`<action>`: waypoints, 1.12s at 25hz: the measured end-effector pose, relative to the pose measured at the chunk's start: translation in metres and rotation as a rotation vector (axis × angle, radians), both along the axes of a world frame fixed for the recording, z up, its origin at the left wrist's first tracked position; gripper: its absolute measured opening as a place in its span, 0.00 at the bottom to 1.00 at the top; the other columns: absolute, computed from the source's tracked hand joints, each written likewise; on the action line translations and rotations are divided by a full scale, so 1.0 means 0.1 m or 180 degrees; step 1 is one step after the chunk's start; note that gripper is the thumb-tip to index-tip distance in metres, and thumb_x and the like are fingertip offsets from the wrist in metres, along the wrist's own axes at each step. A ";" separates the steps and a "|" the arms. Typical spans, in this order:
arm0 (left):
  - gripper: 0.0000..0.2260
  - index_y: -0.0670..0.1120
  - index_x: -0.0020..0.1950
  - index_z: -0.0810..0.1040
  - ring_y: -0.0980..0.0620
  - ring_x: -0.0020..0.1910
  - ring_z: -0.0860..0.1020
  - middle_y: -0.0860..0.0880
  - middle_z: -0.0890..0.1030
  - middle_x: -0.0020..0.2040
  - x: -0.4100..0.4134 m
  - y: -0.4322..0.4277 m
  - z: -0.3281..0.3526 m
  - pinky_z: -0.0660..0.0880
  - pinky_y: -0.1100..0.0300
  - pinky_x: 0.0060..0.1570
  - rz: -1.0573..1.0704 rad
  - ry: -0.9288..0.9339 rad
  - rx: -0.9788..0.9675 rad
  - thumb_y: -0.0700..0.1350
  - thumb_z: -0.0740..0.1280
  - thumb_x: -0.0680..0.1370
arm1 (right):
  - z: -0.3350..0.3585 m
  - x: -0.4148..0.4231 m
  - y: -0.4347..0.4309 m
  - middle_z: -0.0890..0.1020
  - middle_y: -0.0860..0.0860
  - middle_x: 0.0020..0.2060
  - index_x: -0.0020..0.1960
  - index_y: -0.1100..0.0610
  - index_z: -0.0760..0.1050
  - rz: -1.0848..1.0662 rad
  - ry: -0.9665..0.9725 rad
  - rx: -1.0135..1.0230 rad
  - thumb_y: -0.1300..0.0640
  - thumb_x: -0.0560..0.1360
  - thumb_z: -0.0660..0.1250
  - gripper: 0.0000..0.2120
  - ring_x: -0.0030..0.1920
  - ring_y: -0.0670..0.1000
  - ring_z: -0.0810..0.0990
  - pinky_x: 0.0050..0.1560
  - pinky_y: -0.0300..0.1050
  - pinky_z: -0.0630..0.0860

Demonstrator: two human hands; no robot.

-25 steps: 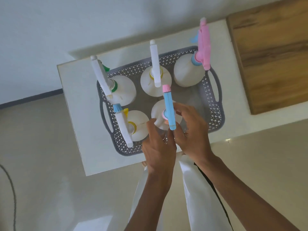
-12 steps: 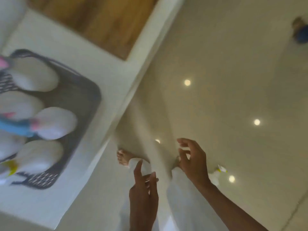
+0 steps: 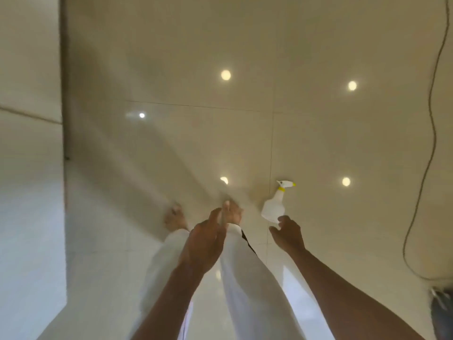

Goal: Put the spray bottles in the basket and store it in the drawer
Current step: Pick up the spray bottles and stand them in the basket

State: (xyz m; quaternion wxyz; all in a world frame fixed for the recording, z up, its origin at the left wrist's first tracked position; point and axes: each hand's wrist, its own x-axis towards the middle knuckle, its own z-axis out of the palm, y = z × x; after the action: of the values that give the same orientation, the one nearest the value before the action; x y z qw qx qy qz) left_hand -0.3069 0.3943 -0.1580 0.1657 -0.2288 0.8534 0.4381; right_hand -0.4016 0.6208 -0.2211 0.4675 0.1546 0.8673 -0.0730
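A white spray bottle (image 3: 274,207) with a yellow collar and a white and yellow trigger head stands upright on the glossy tiled floor, just right of my feet. My right hand (image 3: 287,232) hangs directly in front of the bottle's base, fingers apart, holding nothing. My left hand (image 3: 205,241) is lowered over my legs with its fingers loosely curled and empty. The basket and the other bottles are out of view.
A white cabinet or wall panel (image 3: 29,168) fills the left edge. A thin dark cable (image 3: 432,133) trails across the floor on the right. A dark object (image 3: 443,312) sits at the bottom right corner. Ceiling lights reflect in the tiles.
My view has swung right and down, away from the basket on the white table, to the floor. Both hands let go of the basket's bottles and dropped; the right hand reached the floor bottle.
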 end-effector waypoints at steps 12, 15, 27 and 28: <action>0.17 0.44 0.70 0.73 0.49 0.60 0.78 0.47 0.80 0.62 -0.57 0.50 -1.79 0.68 0.64 0.59 -0.0175 -0.0268 0.0290 0.46 0.63 0.82 | -2.43 -0.29 0.50 0.65 0.62 0.70 0.75 0.65 0.53 -0.0603 -0.0052 0.0706 0.40 0.75 0.70 0.43 0.70 0.65 0.67 0.68 0.59 0.68; 0.17 0.43 0.68 0.75 0.51 0.58 0.80 0.46 0.81 0.59 -0.44 0.32 -1.80 0.75 0.56 0.61 0.0420 -0.0236 0.0485 0.44 0.66 0.80 | -2.52 -0.29 0.51 0.69 0.62 0.68 0.74 0.66 0.55 -0.0481 0.0035 0.0505 0.41 0.74 0.72 0.43 0.68 0.64 0.71 0.68 0.57 0.69; 0.39 0.56 0.74 0.67 0.60 0.59 0.81 0.60 0.82 0.60 0.43 -0.79 0.18 0.79 0.63 0.56 0.2165 -0.0518 0.1947 0.61 0.77 0.66 | 0.61 0.02 -1.88 0.82 0.44 0.58 0.67 0.39 0.69 -0.0389 -0.0825 -0.2997 0.51 0.58 0.78 0.40 0.57 0.48 0.83 0.54 0.47 0.83; 0.40 0.56 0.73 0.68 0.59 0.58 0.82 0.57 0.82 0.60 0.54 -0.93 0.44 0.79 0.62 0.55 0.2357 -0.0370 0.1903 0.58 0.80 0.64 | 0.88 0.05 -2.10 0.82 0.45 0.58 0.68 0.38 0.68 -0.0182 -0.0973 -0.3140 0.52 0.58 0.78 0.41 0.57 0.51 0.83 0.55 0.52 0.83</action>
State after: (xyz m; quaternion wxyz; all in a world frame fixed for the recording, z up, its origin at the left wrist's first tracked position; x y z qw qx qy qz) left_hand -0.2533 0.3015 -0.1144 0.1045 -0.4838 0.5404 0.6804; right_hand -0.3967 0.4112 -0.1331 0.6039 -0.0517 0.6470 -0.4626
